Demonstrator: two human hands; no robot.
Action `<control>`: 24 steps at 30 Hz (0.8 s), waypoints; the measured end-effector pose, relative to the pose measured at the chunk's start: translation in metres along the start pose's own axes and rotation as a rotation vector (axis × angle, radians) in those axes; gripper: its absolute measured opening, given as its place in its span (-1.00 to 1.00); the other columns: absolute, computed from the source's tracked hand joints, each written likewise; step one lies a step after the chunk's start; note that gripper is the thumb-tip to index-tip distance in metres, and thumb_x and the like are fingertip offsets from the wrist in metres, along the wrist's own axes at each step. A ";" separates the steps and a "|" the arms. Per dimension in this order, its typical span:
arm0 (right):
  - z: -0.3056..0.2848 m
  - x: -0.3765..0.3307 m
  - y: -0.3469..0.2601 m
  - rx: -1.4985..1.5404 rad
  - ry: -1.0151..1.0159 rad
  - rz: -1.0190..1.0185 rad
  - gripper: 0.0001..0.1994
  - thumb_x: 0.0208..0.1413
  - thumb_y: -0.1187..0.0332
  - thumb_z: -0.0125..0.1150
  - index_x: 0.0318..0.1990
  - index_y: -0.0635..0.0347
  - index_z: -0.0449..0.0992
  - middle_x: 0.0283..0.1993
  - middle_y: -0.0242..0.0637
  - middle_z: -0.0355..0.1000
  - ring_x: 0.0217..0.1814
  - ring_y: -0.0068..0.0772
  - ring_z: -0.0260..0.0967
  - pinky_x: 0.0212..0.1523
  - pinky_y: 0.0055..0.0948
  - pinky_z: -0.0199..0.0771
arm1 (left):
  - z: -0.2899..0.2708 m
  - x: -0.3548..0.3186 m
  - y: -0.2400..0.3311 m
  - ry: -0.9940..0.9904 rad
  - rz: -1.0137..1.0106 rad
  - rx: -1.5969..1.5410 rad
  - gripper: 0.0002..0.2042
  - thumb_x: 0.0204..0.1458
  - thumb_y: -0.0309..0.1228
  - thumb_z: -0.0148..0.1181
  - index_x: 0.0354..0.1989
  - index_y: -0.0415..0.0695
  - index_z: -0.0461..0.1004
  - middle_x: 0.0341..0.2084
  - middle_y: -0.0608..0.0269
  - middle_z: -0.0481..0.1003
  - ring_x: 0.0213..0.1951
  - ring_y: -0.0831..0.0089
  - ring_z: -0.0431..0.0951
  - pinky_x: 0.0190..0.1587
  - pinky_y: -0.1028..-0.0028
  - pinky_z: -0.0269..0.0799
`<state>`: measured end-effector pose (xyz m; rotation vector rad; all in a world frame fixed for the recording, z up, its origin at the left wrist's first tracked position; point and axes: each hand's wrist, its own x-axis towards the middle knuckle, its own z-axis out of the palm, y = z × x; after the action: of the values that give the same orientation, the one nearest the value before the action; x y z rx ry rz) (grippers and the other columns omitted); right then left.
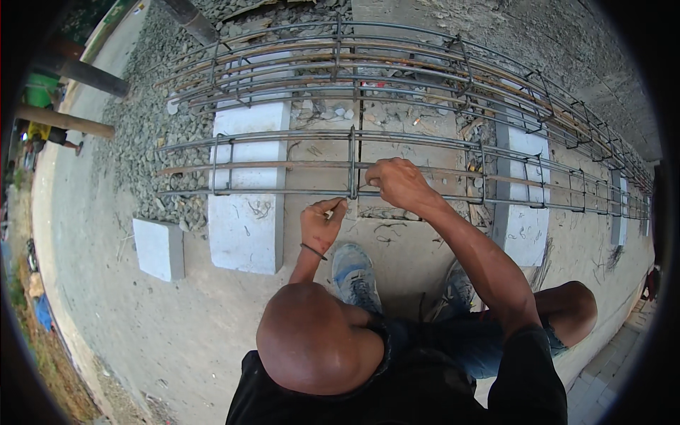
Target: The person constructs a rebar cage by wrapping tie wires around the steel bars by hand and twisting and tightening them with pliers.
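Observation:
A long, narrow rebar cage (319,192) lies crosswise in front of me. A square steel stirrup (352,163) rings its bars between my hands. My left hand (322,225), with a dark band on its wrist, is just below the near bar at the foot of this stirrup. Its thumb and fingers are pinched together; anything in them is too small to make out. On the stirrup's right side, my right hand (400,183) is closed above the near bar, its fingers curled by the middle bar. Whatever it holds is hidden.
Pale blocks (246,237) prop up the cage, and a smaller block (158,249) stands at the left. Beyond lies a second rebar cage (338,53). Grey gravel (142,166) and several poles (67,119) are on the left. My shoes (354,276) rest on concrete.

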<state>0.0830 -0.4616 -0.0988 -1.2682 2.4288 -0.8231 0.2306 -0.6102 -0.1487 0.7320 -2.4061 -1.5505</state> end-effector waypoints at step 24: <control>0.028 -0.047 -0.088 1.566 0.143 0.937 -0.92 0.14 0.45 0.09 -0.34 0.28 0.44 -0.46 -0.31 0.42 -0.48 -0.55 0.37 -0.48 -0.60 0.40 | -0.049 0.048 0.055 -0.604 -0.506 -0.351 -0.75 0.00 -0.36 0.08 -0.41 -0.36 0.55 -0.53 0.09 0.54 -0.46 0.40 0.52 -0.36 0.50 0.40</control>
<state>0.1819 -0.4730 -0.0692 0.4608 1.2527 -1.7690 0.1925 -0.6549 -0.0839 0.9481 -2.2933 -2.6401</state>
